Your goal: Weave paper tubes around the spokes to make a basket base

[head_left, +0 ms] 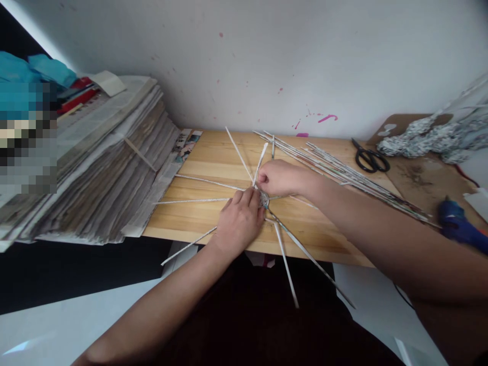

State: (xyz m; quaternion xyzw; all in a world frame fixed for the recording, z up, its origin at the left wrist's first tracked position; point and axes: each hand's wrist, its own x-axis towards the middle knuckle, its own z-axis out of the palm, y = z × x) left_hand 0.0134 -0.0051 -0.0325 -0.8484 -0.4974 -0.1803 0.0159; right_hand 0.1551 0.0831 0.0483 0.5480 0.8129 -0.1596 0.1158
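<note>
A small round weave of rolled paper (264,199) lies on the wooden table, its paper tubes (286,265) fanning out like spokes in several directions. My left hand (240,217) rests over the left side of the weave, fingers together and gripping it against the tabletop. Just above, my right hand (277,178) is closed in a pinch at the weave's upper edge, on a paper tube (261,161) standing up beside its fingers. The exact pinch point is partly hidden by the fingers. Two spokes hang past the table's front edge.
A tall stack of newspapers (125,152) stands at the left. Loose paper tubes (354,179) lie behind my right forearm, with black scissors (369,156) beyond. A blue glue gun (459,221) and a bundle of braided paper (423,138) are at the right. A wall (263,66) closes the back.
</note>
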